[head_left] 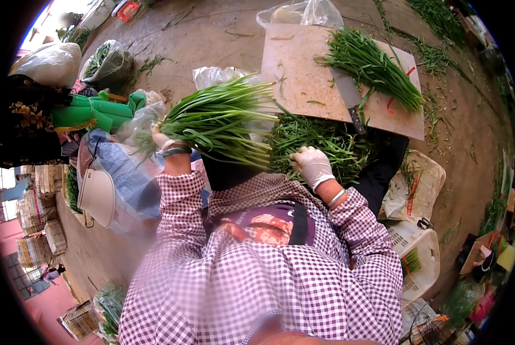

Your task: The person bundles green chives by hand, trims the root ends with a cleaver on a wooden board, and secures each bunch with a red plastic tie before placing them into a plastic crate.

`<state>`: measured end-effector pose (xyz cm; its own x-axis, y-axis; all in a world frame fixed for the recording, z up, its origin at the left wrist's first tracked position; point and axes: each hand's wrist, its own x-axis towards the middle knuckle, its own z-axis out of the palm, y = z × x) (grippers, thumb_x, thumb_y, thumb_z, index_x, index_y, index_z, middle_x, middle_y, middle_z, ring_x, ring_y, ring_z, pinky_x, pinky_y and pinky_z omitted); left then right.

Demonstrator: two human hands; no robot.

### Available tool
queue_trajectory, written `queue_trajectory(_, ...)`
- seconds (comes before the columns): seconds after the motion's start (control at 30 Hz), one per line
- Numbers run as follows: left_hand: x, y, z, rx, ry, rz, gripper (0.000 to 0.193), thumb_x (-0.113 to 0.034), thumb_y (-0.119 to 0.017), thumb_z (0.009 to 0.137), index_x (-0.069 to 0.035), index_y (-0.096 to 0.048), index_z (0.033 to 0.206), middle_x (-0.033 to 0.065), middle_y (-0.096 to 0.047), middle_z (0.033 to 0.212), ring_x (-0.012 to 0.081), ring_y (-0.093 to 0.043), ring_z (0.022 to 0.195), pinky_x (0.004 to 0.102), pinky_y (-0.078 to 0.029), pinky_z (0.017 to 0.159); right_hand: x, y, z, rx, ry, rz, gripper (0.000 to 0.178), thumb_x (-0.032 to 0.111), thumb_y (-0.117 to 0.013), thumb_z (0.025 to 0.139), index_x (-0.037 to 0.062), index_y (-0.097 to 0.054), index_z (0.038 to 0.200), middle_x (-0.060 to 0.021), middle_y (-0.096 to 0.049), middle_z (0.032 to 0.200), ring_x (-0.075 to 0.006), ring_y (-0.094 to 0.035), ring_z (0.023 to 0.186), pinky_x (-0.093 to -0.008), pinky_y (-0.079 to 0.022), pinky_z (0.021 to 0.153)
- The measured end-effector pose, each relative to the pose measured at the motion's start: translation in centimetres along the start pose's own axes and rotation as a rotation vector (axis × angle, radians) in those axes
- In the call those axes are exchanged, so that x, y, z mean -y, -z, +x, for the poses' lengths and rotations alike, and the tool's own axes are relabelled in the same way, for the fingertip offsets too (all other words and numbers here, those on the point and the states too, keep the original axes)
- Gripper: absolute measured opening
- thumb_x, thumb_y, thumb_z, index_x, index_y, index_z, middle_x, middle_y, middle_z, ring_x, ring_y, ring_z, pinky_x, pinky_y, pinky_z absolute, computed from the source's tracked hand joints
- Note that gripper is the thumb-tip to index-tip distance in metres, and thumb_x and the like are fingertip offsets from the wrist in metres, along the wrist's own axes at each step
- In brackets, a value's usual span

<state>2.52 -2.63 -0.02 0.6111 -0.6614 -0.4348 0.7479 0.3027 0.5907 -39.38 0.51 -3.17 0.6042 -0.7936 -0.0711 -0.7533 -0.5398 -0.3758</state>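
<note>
My left hand, in a thin whitish glove, is closed around a bunch of garlic chives. Its stems fan out to the right above my lap, pale ends toward the middle. In a matching glove, my right hand rests at the near edge of a loose heap of chives; its fingers are curled, and whatever may be in them is hidden. Beyond the heap lies a pale board carrying a second chive bunch. A broad knife lies across the board, its dark handle overhanging the near edge.
Right of my knee are a woven sack and a white plastic crate. On the left sit a blue plastic sheet, a beige visor and a person in green sleeves. Scattered green scraps litter the floor.
</note>
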Motion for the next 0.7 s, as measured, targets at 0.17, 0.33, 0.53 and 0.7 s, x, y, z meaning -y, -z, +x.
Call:
queue_trajectory(0.17,0.2,-0.1,-0.6,-0.01,-0.016,0.064,0.05,-0.038,-0.035,0.094,0.0,-0.062,0.112,0.0189,-0.066,0.111,0.0366,-0.062,0.099,0.0489,-0.049,0.091,6.0,2.1,2.0,-0.39,0.146,0.463,0.028,0.032,-0.067,0.084,0.0084,-0.072,0.098,-0.011,-0.067,0.091,-0.0282,-0.064,0.087,-0.0414,-0.052,0.076)
queue_trajectory(0.33,-0.1,1.7,0.4,0.098,-0.012,0.107,0.048,-0.039,-0.037,0.095,-0.002,-0.064,0.108,0.0144,-0.068,0.107,0.0316,-0.062,0.093,0.044,-0.05,0.086,8.3,-0.4,4.6,-0.447,0.046,0.655,0.025,0.025,-0.073,0.08,0.0105,-0.073,0.1,-0.0114,-0.068,0.094,-0.0303,-0.066,0.091,-0.0388,-0.053,0.081)
queue_trajectory(0.53,-0.3,2.7,0.1,0.103,-0.002,0.106,0.044,-0.04,-0.04,0.096,-0.005,-0.065,0.1,0.0102,-0.069,0.1,0.0283,-0.064,0.085,0.0395,-0.051,0.082,8.6,0.1,4.8,-0.284,-0.05,1.106,0.018,0.01,-0.07,0.079,0.0043,-0.069,0.096,-0.0141,-0.065,0.099,-0.0319,-0.064,0.09,-0.0387,-0.052,0.08)
queue_trajectory(0.7,0.1,2.4,0.5,0.085,-0.006,0.11,0.042,-0.039,-0.041,0.095,-0.005,-0.065,0.098,0.0082,-0.07,0.095,0.028,-0.064,0.079,0.0377,-0.052,0.078,6.9,-0.4,4.5,-0.258,0.07,0.881,0.015,0.008,-0.067,0.082,0.0025,-0.065,0.096,-0.0164,-0.063,0.099,-0.0344,-0.062,0.089,-0.0391,-0.051,0.08)
